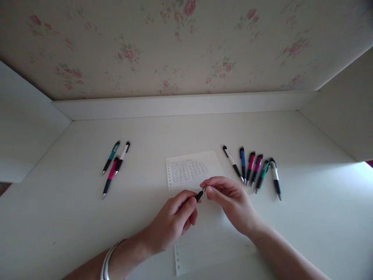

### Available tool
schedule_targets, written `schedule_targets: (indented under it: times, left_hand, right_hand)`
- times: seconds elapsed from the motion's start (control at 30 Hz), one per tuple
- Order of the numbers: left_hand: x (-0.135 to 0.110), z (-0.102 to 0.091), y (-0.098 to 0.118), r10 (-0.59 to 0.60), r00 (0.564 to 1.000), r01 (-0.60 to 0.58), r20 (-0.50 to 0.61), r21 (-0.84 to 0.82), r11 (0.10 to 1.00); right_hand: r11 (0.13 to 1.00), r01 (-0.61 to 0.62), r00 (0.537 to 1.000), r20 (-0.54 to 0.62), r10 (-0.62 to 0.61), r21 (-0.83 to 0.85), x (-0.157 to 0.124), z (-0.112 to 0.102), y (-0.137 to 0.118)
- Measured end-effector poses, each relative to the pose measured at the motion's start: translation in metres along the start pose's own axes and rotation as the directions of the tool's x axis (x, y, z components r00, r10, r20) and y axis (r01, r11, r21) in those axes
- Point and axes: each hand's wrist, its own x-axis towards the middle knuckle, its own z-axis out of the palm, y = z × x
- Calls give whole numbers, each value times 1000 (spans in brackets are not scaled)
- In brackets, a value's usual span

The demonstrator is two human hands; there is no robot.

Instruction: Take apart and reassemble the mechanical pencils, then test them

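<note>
Above a sheet of paper (189,256), both my hands meet at one pen (199,195). My left hand (177,216) is wrapped round its barrel, and most of the barrel is hidden in the fingers; a black grip section shows. The thumb and fingers of my right hand (229,200) pinch the silvery tip at the pen's upper right end. Whether that tip is still joined to the grip, I cannot make out. The paper has punched holes down its left edge and rows of handwriting near its top.
Right of the paper lie several pens, among them a white one (231,157), a blue one (243,159) and a purple one (257,169). Three more pens lie at the left, including a pink one (111,173). White panels and a flowered wall (180,50) enclose the white desk (58,217).
</note>
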Motion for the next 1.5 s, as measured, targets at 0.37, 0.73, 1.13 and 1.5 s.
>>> schedule_targets:
  times: [0.37, 0.73, 1.13, 1.5]
  left_hand:
    - [-2, 0, -2, 13, 1000, -13, 8, 16, 1000]
    - [-3, 0, 0, 14, 999, -15, 29, 67, 998]
    - [-3, -1, -2, 4, 1000, -6, 23, 58, 998]
    - [-4, -1, 1, 10, 999, -12, 41, 54, 998]
  right_hand:
    - [1000, -15, 1000, -10, 15, -11, -3, 3, -1]
    - [999, -37, 999, 8, 37, -17, -4, -2, 1]
    - [995, -6, 1000, -17, 4, -102, -6, -2, -1]
    - [999, -47, 998, 30, 48, -18, -4, -3, -5]
